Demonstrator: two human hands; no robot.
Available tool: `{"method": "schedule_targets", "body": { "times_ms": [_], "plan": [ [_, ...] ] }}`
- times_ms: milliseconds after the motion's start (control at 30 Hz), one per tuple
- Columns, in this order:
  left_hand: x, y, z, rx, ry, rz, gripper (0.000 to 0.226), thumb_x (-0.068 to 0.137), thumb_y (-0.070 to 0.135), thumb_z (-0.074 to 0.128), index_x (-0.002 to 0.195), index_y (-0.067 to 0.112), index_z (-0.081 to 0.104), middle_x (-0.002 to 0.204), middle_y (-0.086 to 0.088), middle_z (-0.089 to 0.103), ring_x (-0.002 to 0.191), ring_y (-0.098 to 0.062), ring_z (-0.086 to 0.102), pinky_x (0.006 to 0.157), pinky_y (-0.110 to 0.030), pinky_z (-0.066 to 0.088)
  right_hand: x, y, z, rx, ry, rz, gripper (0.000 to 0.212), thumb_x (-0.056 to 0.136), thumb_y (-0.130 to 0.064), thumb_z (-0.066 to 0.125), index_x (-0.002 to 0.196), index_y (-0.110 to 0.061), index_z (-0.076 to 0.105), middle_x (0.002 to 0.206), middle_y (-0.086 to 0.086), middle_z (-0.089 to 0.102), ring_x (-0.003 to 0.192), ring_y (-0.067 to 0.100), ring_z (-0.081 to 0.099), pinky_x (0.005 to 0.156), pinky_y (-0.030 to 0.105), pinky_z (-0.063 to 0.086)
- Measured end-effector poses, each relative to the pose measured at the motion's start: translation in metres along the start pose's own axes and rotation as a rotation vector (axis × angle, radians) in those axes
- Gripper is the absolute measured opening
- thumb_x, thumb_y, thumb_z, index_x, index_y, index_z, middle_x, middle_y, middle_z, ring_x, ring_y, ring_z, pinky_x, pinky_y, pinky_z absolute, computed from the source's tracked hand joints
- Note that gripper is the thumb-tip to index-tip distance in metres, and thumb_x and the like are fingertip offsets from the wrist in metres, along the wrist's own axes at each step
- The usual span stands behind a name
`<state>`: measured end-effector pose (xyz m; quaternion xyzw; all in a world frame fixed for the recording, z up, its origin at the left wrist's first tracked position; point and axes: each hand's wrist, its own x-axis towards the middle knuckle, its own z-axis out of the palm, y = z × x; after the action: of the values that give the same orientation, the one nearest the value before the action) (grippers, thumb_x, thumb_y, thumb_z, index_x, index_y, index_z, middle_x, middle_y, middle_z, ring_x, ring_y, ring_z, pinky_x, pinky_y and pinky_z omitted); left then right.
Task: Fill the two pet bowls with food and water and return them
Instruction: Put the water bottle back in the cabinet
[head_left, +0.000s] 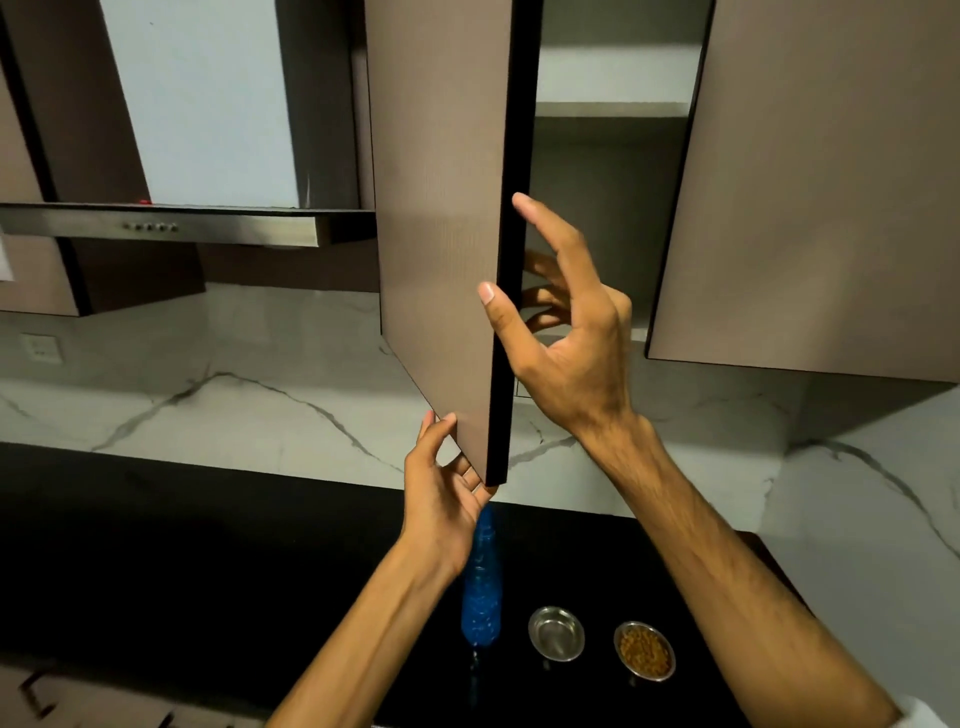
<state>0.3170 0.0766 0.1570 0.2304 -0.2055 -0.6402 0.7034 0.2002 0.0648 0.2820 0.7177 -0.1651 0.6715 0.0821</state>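
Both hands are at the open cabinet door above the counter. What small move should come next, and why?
Probably swing the cabinet door shut. The left hand holds its lower corner and the right hand is open beside its edge, holding nothing. One bowl already has food; the other bowl by the blue bottle looks unfilled.

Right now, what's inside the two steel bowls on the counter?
The right bowl holds brown kibble. The left bowl holds no kibble; whether it has water can't be told from this view. The blue bottle stands beside them, its top hidden behind the left hand.
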Motion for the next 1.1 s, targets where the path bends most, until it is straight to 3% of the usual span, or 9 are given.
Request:
{"method": "schedule_targets", "body": {
  "times_ms": [167,300,433,533,667,800,967,1100],
  "plan": [
    [-0.01,0.021,-0.018,-0.008,0.028,0.026,0.06,0.091,0.024,0.068,0.148,0.031,0.051,0.074,-0.007,0.069,0.055,-0.015,0.063,0.048,-0.025,0.052,-0.003,-0.022,0.023,0.028,-0.032,-0.028,0.061,0.098,-0.024,0.074,0.152,-0.01,0.049,0.134,-0.022,0.053,0.077,0.021,0.073,0.07,0.032,0.062],
    [-0.014,0.038,-0.03,0.024,0.05,0.053,0.055,0.089,0.027,0.066,0.143,0.024,0.055,0.072,-0.003,0.049,0.054,-0.014,0.043,0.048,-0.025,0.037,-0.006,-0.037,0.042,0.05,-0.057,-0.057,0.059,0.099,-0.021,0.072,0.151,-0.007,0.049,0.141,-0.019,0.051,0.08,0.023,0.074,0.071,0.032,0.062],
    [-0.017,0.056,-0.04,0.044,0.074,0.074,0.027,0.089,0.025,0.063,0.114,0.023,0.054,0.065,-0.004,0.044,0.048,-0.015,0.038,0.046,-0.027,0.032,-0.009,-0.046,0.06,0.073,-0.1,-0.049,0.057,0.101,-0.019,0.068,0.153,-0.007,0.048,0.145,-0.001,0.062,0.082,0.032,0.074,0.073,0.038,0.063],
    [-0.02,0.067,-0.047,0.058,0.078,0.074,0.01,0.088,0.026,0.062,0.09,0.018,0.057,0.064,-0.004,0.046,0.046,-0.015,0.038,0.045,-0.026,0.033,-0.009,-0.054,0.074,0.104,-0.117,-0.032,0.057,0.102,-0.02,0.067,0.154,-0.013,0.046,0.136,0.004,0.069,0.075,0.036,0.072,0.062,0.04,0.062],
    [-0.023,0.078,-0.055,0.065,0.095,0.089,0.012,0.084,0.028,0.06,0.081,0.018,0.056,0.065,-0.005,0.049,0.048,-0.016,0.04,0.044,-0.025,0.033,-0.01,-0.06,0.09,0.137,-0.124,-0.031,0.058,0.102,-0.022,0.066,0.153,-0.023,0.04,0.13,0.006,0.071,0.076,0.028,0.073,0.061,0.037,0.063],
    [-0.024,0.088,-0.063,-0.006,0.109,0.067,0.02,0.088,0.033,0.057,0.076,0.017,0.053,0.068,-0.008,0.054,0.05,-0.019,0.042,0.046,-0.024,0.035,-0.015,-0.062,0.106,0.137,-0.165,-0.047,0.058,0.101,-0.02,0.068,0.154,-0.014,0.045,0.139,0.008,0.067,0.078,0.022,0.072,0.066,0.033,0.063],
    [-0.023,0.101,-0.078,-0.093,0.118,0.042,0.033,0.095,0.043,0.051,0.084,0.013,0.058,0.075,-0.015,0.063,0.056,-0.025,0.049,0.054,-0.029,0.046,-0.02,-0.065,0.125,0.146,-0.247,-0.06,0.058,0.103,-0.025,0.066,0.156,-0.017,0.044,0.131,0.013,0.069,0.079,0.031,0.071,0.066,0.032,0.061],
    [-0.021,0.111,-0.087,-0.11,0.122,0.063,0.042,0.092,0.045,0.05,0.075,0.011,0.068,0.078,-0.017,0.063,0.06,-0.028,0.053,0.057,-0.03,0.047,-0.021,-0.066,0.14,0.131,-0.29,-0.076,0.059,0.104,-0.032,0.063,0.158,-0.023,0.041,0.134,0.007,0.066,0.082,0.028,0.071,0.069,0.029,0.061]
  ]
}}
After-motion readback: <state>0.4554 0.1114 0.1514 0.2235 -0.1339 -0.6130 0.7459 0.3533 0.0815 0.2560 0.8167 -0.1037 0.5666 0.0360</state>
